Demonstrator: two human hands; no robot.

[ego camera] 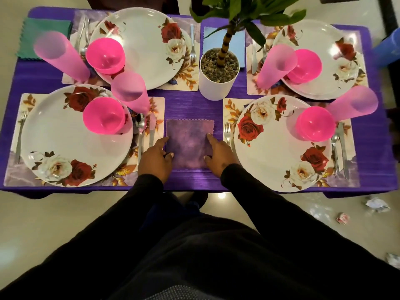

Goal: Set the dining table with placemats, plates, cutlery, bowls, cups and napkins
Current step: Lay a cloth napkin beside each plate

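A purple napkin (pixel 189 144) lies flat on the purple table (pixel 192 102) between the two near place settings. My left hand (pixel 157 158) rests on its left edge and my right hand (pixel 217 154) on its right edge, fingers fairly straight, thumbs on the cloth. Each setting has a floral placemat (pixel 158 105), a rose-patterned plate (pixel 65 139), a bright pink bowl (pixel 104 115), a pale pink cup (pixel 129 92) and cutlery. A fork (pixel 227 132) lies just right of my right hand. A green napkin (pixel 44 36) lies far left, a light blue napkin (pixel 236 43) behind the plant.
A white pot with a plant (pixel 218 72) stands mid-table just beyond the purple napkin. A spoon (pixel 140 131) and knife (pixel 152 131) lie close to my left hand. Crumpled paper (pixel 376 204) lies on the floor at right. A blue object (pixel 387 47) sits off the table's right end.
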